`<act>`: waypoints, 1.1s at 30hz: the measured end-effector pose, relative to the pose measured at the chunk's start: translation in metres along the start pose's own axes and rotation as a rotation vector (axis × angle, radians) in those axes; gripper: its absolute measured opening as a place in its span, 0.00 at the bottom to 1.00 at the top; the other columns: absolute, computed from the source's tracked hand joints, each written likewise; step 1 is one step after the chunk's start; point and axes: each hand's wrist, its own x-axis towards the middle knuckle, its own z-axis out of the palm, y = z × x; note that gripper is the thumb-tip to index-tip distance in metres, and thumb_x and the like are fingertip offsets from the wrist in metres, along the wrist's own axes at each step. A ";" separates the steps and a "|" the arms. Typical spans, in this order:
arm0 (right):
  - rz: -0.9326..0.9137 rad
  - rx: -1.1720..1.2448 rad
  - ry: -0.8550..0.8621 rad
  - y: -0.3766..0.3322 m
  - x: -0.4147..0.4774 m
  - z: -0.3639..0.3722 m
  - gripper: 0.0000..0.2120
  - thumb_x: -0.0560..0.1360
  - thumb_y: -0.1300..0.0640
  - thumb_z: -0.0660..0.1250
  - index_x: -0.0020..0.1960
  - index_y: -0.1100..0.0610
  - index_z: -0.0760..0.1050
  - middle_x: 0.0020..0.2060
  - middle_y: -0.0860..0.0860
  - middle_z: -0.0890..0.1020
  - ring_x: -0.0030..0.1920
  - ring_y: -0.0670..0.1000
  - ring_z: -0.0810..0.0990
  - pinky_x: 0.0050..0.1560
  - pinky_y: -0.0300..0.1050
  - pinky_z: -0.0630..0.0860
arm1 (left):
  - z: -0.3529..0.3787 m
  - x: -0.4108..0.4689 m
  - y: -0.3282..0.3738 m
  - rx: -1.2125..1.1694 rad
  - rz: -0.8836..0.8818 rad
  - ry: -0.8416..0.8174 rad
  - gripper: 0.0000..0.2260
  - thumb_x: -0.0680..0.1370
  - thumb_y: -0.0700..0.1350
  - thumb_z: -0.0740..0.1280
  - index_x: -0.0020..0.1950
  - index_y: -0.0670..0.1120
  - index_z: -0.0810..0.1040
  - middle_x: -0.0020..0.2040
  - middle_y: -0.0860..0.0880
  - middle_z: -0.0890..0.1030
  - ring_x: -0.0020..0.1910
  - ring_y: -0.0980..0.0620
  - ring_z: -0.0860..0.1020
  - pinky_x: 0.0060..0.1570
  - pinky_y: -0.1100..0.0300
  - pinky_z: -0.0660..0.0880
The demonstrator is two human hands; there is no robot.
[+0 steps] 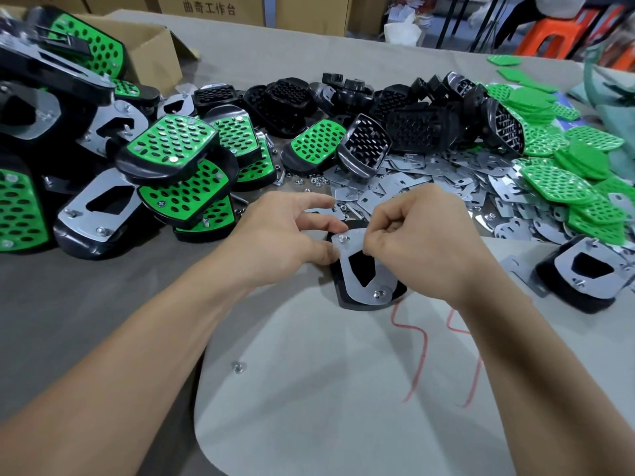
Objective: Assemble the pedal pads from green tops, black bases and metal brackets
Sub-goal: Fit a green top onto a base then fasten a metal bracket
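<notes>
A pedal pad [366, 273] lies face down at the table's middle, black base up, with a metal bracket [357, 286] on it. Screw ends show at the bracket's far left corner [343, 238] and near edge [379, 294]. My left hand [292, 235] holds the pad's left edge, thumb and forefinger at the bracket's corner. My right hand [419, 235] is curled, its fingertips pinching at the bracket's top edge; what they hold is hidden. Black bases [412, 125], loose brackets [429, 187] and green tops [563, 187] lie beyond.
Finished pads [171, 156] are heaped at the left by an open cardboard box [154, 46]. Another bracket-up pad [591, 273] sits at the right. A loose nut [237, 366] lies on the pale sheet [326, 389] near me. Small nuts [314, 180] are scattered behind my hands.
</notes>
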 end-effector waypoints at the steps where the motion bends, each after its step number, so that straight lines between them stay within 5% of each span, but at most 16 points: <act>1: 0.006 0.042 0.001 0.000 0.000 -0.001 0.13 0.67 0.65 0.66 0.30 0.51 0.82 0.18 0.43 0.71 0.23 0.44 0.69 0.23 0.29 0.62 | 0.000 0.000 0.000 0.005 -0.001 0.001 0.32 0.68 0.37 0.80 0.70 0.53 0.78 0.46 0.62 0.87 0.29 0.68 0.76 0.49 0.59 0.70; 5: -0.015 0.141 -0.095 -0.002 -0.002 0.001 0.19 0.69 0.66 0.63 0.40 0.46 0.87 0.20 0.45 0.68 0.21 0.46 0.63 0.23 0.29 0.58 | -0.001 -0.001 0.001 0.023 -0.001 -0.003 0.32 0.67 0.42 0.80 0.70 0.54 0.78 0.47 0.64 0.86 0.35 0.70 0.78 0.53 0.60 0.71; 10: 0.037 0.121 -0.008 0.005 0.001 -0.006 0.12 0.67 0.63 0.67 0.33 0.49 0.84 0.19 0.44 0.72 0.22 0.44 0.67 0.24 0.29 0.60 | 0.000 -0.001 0.000 0.007 -0.006 -0.001 0.30 0.68 0.38 0.80 0.68 0.54 0.79 0.46 0.63 0.87 0.30 0.68 0.77 0.49 0.59 0.70; 14: -0.039 0.133 -0.163 0.001 -0.004 -0.001 0.21 0.68 0.65 0.63 0.43 0.41 0.86 0.22 0.45 0.66 0.24 0.47 0.62 0.24 0.30 0.60 | -0.001 -0.002 0.001 0.002 -0.006 -0.004 0.32 0.65 0.44 0.80 0.69 0.54 0.79 0.47 0.63 0.86 0.38 0.68 0.79 0.58 0.57 0.74; 19: 0.041 0.092 -0.027 0.008 -0.001 -0.004 0.13 0.69 0.63 0.66 0.31 0.50 0.82 0.19 0.43 0.72 0.23 0.44 0.69 0.23 0.28 0.62 | 0.000 0.000 0.000 0.004 -0.010 -0.003 0.29 0.69 0.39 0.80 0.67 0.54 0.80 0.46 0.63 0.87 0.32 0.69 0.77 0.51 0.58 0.71; 24: -0.039 0.145 -0.128 0.006 -0.005 -0.001 0.20 0.68 0.66 0.63 0.44 0.45 0.86 0.23 0.50 0.70 0.23 0.46 0.63 0.25 0.31 0.61 | -0.001 0.000 0.001 0.013 -0.022 -0.006 0.32 0.64 0.43 0.81 0.67 0.55 0.80 0.47 0.63 0.86 0.45 0.66 0.82 0.56 0.59 0.73; 28: -0.012 0.133 -0.063 0.011 -0.005 -0.007 0.11 0.68 0.65 0.68 0.34 0.52 0.84 0.19 0.43 0.72 0.22 0.43 0.68 0.24 0.28 0.61 | 0.000 0.000 0.000 -0.002 -0.024 -0.015 0.32 0.61 0.47 0.80 0.65 0.56 0.80 0.47 0.63 0.87 0.44 0.64 0.83 0.57 0.56 0.74; 33: -0.029 0.174 -0.157 0.009 -0.005 -0.001 0.24 0.69 0.67 0.62 0.49 0.42 0.86 0.23 0.45 0.66 0.25 0.46 0.60 0.25 0.35 0.60 | 0.000 0.000 0.000 0.010 -0.027 0.004 0.34 0.60 0.47 0.79 0.67 0.55 0.80 0.47 0.63 0.87 0.46 0.63 0.83 0.60 0.56 0.74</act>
